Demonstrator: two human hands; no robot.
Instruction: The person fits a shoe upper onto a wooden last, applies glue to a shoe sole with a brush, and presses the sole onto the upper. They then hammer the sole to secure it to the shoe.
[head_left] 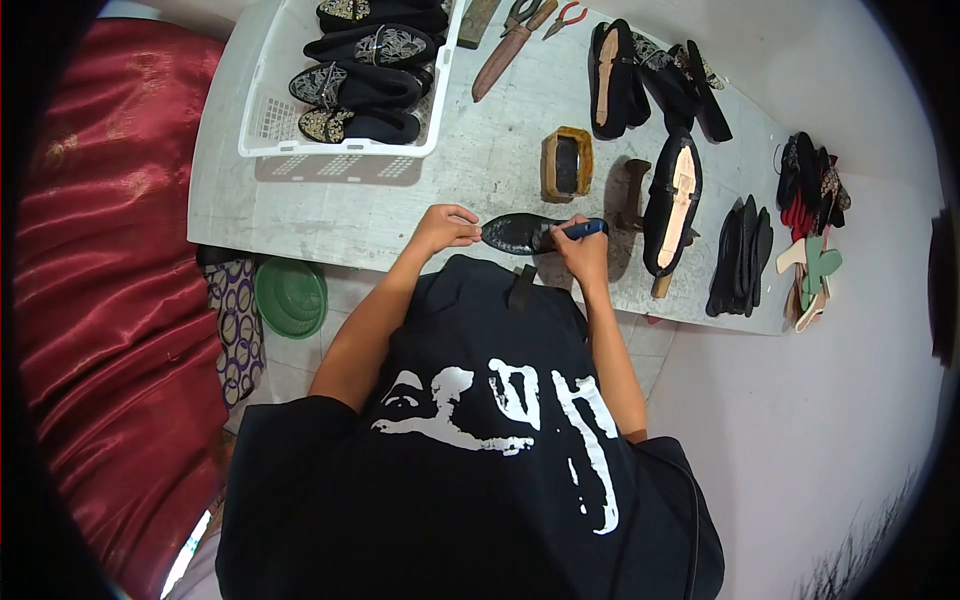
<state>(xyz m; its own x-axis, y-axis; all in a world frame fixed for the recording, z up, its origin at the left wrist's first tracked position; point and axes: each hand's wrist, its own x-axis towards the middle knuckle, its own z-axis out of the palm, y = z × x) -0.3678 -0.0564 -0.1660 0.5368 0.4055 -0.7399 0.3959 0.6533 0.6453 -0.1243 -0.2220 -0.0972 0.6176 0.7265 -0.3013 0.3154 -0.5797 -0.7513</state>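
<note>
A black shoe sole [515, 233] with a shiny, smeared surface lies lengthwise near the front edge of the table. My left hand [448, 229] is at its pointed left end, fingertips pinching that tip. Over the other end, my right hand [580, 252] is closed around a blue-handled tool [586, 229], its working end hidden by the fingers. Just behind the sole stands a yellowish container [568, 163] with dark contents. To the right, a black shoe upper on a last [673, 205] rests upside down on a metal stand [632, 194].
A white basket [437, 110] of patterned black shoes stands at the back left of the table [330, 222]. Behind are a sheathed knife [508, 55], red pliers [566, 20] and more shoes [618, 80]. Black soles [741, 258] lie right; a green basin [291, 297] is below left.
</note>
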